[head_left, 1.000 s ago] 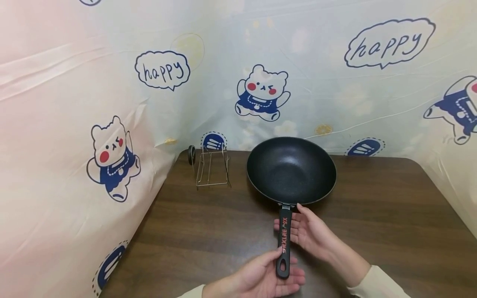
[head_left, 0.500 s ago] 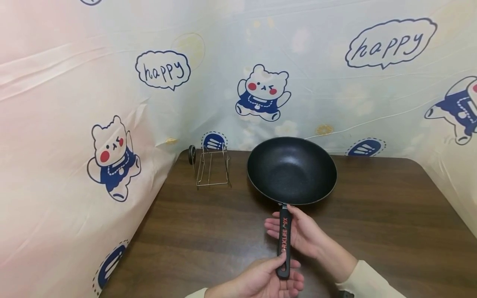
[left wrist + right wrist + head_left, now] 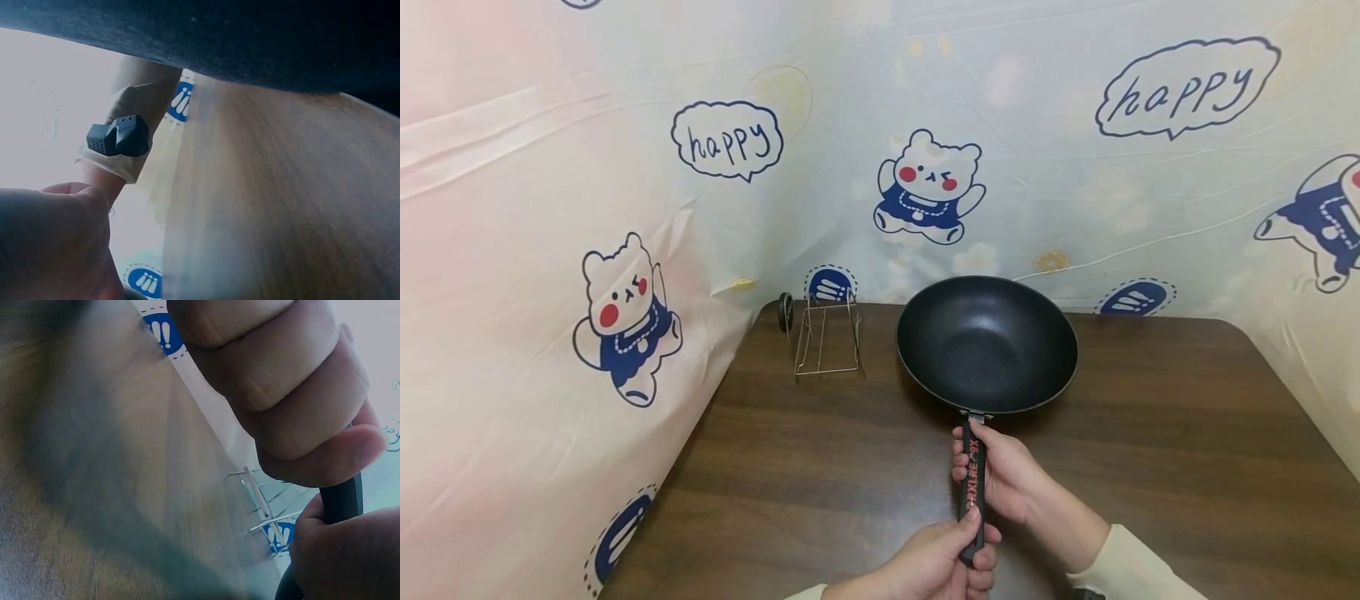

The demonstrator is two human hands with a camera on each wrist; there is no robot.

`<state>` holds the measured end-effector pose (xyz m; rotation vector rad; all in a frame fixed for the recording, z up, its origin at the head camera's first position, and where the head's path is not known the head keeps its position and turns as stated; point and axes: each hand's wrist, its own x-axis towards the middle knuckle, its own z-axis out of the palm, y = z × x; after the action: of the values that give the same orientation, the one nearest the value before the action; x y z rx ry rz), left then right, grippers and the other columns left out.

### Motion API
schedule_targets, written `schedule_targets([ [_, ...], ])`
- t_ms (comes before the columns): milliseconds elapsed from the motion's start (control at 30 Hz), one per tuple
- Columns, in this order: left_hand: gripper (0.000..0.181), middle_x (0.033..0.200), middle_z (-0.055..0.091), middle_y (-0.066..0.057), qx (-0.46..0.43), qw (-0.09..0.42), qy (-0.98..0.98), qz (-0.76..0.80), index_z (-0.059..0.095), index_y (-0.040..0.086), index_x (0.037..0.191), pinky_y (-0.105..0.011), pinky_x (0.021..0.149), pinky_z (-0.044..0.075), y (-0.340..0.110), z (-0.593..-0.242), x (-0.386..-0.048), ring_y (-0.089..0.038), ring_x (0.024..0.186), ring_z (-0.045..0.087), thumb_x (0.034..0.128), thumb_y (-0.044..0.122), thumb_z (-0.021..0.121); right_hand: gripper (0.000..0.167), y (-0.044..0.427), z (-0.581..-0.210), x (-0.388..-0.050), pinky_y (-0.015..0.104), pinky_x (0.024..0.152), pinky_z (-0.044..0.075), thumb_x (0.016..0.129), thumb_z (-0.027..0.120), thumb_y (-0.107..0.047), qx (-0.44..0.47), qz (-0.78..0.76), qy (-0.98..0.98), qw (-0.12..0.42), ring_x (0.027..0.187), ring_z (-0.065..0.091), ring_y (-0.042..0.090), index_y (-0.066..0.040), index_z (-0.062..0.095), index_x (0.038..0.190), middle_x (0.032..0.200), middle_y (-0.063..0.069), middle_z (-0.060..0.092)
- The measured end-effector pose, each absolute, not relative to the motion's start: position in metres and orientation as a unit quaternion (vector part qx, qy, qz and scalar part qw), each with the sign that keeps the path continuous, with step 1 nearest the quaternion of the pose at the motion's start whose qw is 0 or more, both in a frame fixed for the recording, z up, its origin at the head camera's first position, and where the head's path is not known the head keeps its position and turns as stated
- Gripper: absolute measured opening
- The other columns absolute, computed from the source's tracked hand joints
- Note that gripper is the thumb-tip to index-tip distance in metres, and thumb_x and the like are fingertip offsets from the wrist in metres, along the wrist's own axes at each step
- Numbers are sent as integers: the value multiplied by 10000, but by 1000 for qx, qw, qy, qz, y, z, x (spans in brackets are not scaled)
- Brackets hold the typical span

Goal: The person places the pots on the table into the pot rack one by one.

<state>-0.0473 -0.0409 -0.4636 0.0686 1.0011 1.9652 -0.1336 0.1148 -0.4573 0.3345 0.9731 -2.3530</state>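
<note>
A black pan (image 3: 987, 343) with a deep round bowl stands at the back of the wooden table, its handle (image 3: 972, 475) pointing toward the person. Just below the bowl the right hand (image 3: 1011, 475) grips the handle, thumb on top and fingers curled round its left side. At the handle's lower end the left hand (image 3: 936, 558) holds it with the thumb on top and fingers wrapped beneath. In the right wrist view, curled fingers (image 3: 281, 387) of the right hand wrap the black handle (image 3: 342, 500). The left wrist view shows part of a hand (image 3: 56, 244) at lower left.
A wire rack (image 3: 827, 369) stands at the table's back left, with a round black object (image 3: 786, 312) beside it. Printed cloth (image 3: 820, 192) hangs behind and at the sides of the brown table (image 3: 790, 467).
Both hands have closed round the handle, their fingers curling from straighter positions. The right hand has shifted left onto it. The pan has stayed nearly in place.
</note>
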Motion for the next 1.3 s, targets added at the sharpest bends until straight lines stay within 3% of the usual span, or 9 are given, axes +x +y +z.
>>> schedule_targets([
  [500, 183, 728, 376, 54, 66, 448, 396, 799, 460, 144, 969, -200, 553, 261, -37, -474, -48, -73, 569, 300, 1085, 249, 365, 219, 107, -463, -130, 196, 522, 369, 1090, 363, -251, 133, -883, 376, 246, 611, 391, 83, -40, 416, 1117, 808, -3, 442],
  [1067, 146, 754, 430, 51, 149, 435, 438, 773, 458, 125, 971, -190, 569, 319, -42, -474, -46, -69, 612, 378, 1075, 213, 407, 208, 104, -446, -121, 210, 506, 391, 1083, 402, -233, 96, -883, 415, 198, 589, 402, 95, -31, 428, 1124, 779, 24, 462],
  [1200, 273, 749, 436, 53, 175, 419, 450, 769, 381, -45, 941, -175, 563, 319, -44, -468, -46, -63, 603, 380, 1073, 192, 411, 204, 104, -437, -120, 209, 505, 386, 1084, 397, -232, 90, -888, 408, 194, 588, 400, 94, -34, 430, 1119, 777, 23, 463],
  [1300, 398, 744, 442, 59, 184, 415, 459, 763, 272, -176, 1028, -167, 545, 309, -46, -463, -46, -54, 590, 375, 1072, 192, 415, 201, 104, -433, -119, 208, 503, 380, 1089, 376, -227, 90, -891, 402, 192, 587, 396, 91, -35, 430, 1113, 779, 19, 461],
])
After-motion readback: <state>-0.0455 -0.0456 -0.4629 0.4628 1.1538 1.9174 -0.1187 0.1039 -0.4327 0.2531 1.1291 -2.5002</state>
